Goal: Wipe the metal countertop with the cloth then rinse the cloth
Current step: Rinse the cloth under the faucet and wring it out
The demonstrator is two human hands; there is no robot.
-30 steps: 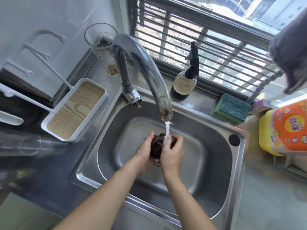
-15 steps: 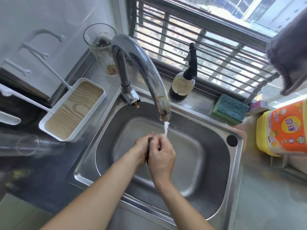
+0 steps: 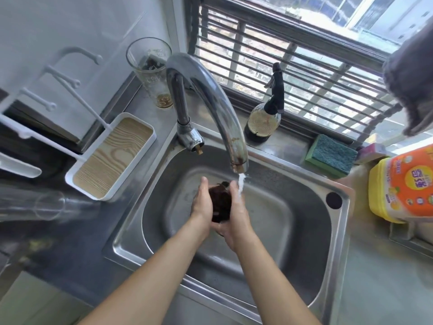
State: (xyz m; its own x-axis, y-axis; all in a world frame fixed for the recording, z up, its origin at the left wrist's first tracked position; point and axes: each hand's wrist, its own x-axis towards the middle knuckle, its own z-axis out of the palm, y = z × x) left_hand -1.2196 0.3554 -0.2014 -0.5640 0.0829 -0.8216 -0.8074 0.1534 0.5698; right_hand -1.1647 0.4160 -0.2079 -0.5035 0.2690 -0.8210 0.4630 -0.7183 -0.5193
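Note:
A dark brown wet cloth (image 3: 220,202) is bunched into a ball between my two palms, over the steel sink (image 3: 304,231). My left hand (image 3: 201,207) presses its left side and my right hand (image 3: 236,219) cups its right side and underside. Water runs from the curved chrome tap (image 3: 210,99) in a white stream (image 3: 241,186) that lands on my right hand's fingers beside the cloth. The metal countertop (image 3: 386,289) surrounds the sink.
A white tray with a wood-grain base (image 3: 112,156) sits left of the sink. Behind it stand a glass (image 3: 152,69) and a dark spray bottle (image 3: 264,118). A green sponge (image 3: 330,156) and an orange-yellow detergent tub (image 3: 403,184) are at the right. A grey towel (image 3: 412,73) hangs top right.
My palms were pressed tight together with the cloth almost hidden; they have now parted and the bunched cloth shows between them again. The water keeps running.

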